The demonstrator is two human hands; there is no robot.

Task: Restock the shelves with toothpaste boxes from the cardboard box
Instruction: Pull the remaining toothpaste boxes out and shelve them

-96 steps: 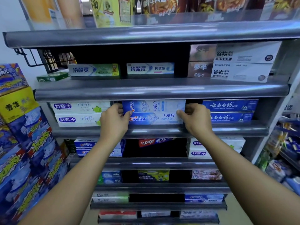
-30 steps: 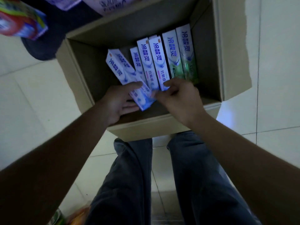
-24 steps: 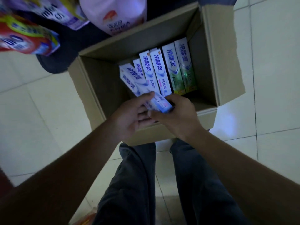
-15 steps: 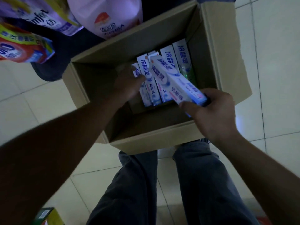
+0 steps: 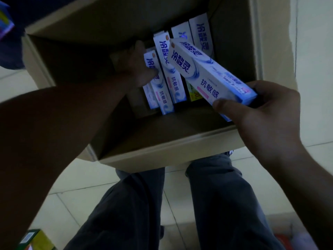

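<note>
An open cardboard box (image 5: 162, 152) stands on the tiled floor in front of my legs. Several white-and-blue toothpaste boxes (image 5: 168, 69) stand upright in a row inside it, at the far right. My right hand (image 5: 255, 112) holds one toothpaste box (image 5: 207, 73) by its near end, lifted and tilted above the row. My left hand (image 5: 137, 69) reaches down into the carton and grips the leftmost standing toothpaste box (image 5: 153, 83); its fingers are partly hidden in the dark.
My dark trouser legs (image 5: 180, 204) fill the lower middle. The carton's right flap (image 5: 270, 42) stands open. A green and yellow package (image 5: 34, 239) lies at the bottom left. Pale floor tiles (image 5: 315, 87) lie to the right.
I turned from the shelf down to the carton. My right hand took one toothpaste box out of the row and lifted it; my left hand reached deeper and closed on another box.
</note>
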